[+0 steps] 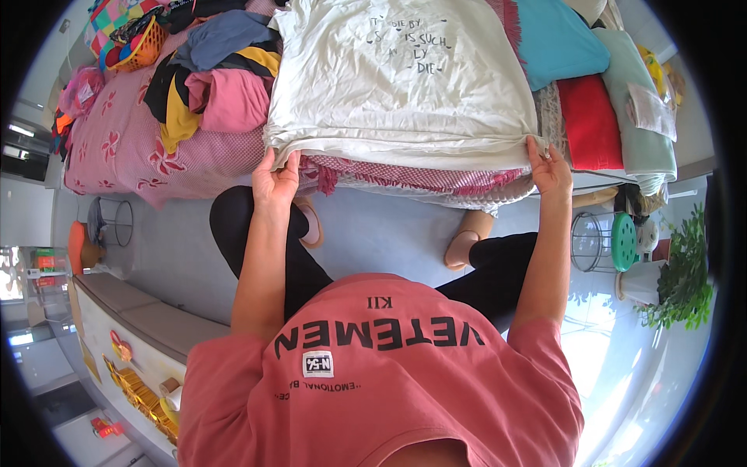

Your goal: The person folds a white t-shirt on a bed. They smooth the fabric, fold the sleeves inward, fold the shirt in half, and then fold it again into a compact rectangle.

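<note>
A white T-shirt (402,93) with dark printed lettering lies spread out on a bed that has a pink patterned cover (122,146). My left hand (276,178) pinches the near left corner of its hem between thumb and fingers. At the near right corner, my right hand (550,169) grips the same hem. Between the two hands the hem runs almost straight along the bed's near edge, with a folded, wrinkled band above it. The shirt's far end is cut off by the top of the view.
Left of the shirt are heaped clothes (227,87) and an orange basket (143,49). On the right lie blue cloth (560,44), red cloth (589,122) and a pale green folded cloth (633,99). A green-topped stool (624,241) and a potted plant (686,274) stand at right; a sofa (146,315) is behind left.
</note>
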{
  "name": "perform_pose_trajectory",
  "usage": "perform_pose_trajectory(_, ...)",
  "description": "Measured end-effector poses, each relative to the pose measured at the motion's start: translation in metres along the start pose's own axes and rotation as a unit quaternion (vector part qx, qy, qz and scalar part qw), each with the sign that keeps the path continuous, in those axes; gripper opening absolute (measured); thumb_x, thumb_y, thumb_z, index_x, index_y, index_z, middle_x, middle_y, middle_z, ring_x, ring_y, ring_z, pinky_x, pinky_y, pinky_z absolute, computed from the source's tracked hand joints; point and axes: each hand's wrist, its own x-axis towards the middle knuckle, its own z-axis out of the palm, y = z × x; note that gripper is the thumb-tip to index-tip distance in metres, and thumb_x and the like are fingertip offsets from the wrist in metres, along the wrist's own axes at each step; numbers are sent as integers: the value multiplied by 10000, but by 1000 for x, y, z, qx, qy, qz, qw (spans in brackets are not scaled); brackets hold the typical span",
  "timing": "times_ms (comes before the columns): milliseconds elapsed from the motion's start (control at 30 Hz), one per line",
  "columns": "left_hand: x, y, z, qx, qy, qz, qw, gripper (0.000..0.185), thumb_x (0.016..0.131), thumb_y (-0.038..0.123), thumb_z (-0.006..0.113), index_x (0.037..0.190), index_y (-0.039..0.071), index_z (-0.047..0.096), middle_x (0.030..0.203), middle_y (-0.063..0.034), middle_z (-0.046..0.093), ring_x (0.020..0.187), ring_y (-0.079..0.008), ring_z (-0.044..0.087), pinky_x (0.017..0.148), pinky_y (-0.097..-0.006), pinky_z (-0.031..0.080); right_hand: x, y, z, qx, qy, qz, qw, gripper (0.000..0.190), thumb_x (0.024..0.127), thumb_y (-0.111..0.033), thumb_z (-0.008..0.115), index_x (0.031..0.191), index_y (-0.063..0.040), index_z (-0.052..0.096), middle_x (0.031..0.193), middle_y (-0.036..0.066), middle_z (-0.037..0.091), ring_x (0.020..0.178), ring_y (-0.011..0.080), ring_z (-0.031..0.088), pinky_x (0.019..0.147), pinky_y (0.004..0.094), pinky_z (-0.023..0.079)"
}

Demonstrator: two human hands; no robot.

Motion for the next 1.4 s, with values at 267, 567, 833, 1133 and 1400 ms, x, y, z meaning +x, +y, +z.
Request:
perform_pose_trajectory(267, -15, -34, -13, 125, -9, 19, 992, 226, 880, 7, 661, 1089, 18, 576, 1066, -118, 616, 966, -247, 616, 863, -391, 540, -35, 35, -1, -272, -53, -80, 957, 281, 919, -102, 635, 1155, 26, 550, 1034, 136, 651, 930, 239, 669, 734, 309, 545)
perform_pose_trajectory(567, -24, -56, -15, 222, -110, 0, 969, 94, 872, 26, 682, 947, 41, 627, 932, -70, 636, 899, -199, 625, 849, -366, 516, -38, 80, -2, -328, -82, -58, 939, 160, 863, -23, 668, 989, -39, 571, 836, 37, 634, 708, 149, 647, 566, 245, 505)
perform_pose_trajectory(833, -22, -58, -9, 207, -69, -9, 976, 121, 866, 122, 724, 925, 69, 633, 862, -32, 633, 839, -161, 620, 761, -323, 516, -36, 105, 8, -317, -79, -57, 943, 144, 867, -85, 702, 907, -33, 574, 766, 25, 569, 635, 109, 542, 514, 242, 433)
perform_pose_trajectory(1133, -61, -56, -23, 258, -27, 60, 964, 131, 872, 30, 572, 1003, 34, 581, 1008, -92, 642, 933, -225, 633, 863, -397, 529, -103, 99, 2, -271, -20, -58, 961, 161, 946, -131, 597, 1048, -7, 584, 947, 108, 656, 808, 203, 662, 565, 269, 499)
perform_pose_trajectory(1400, -62, -60, -60, 291, 32, 44, 955, 175, 833, 12, 554, 1007, 37, 559, 1041, -102, 639, 965, -234, 632, 872, -405, 518, -121, 113, -52, -292, 91, -25, 952, 137, 864, -52, 650, 942, 27, 569, 783, 95, 602, 670, 183, 596, 526, 275, 460)
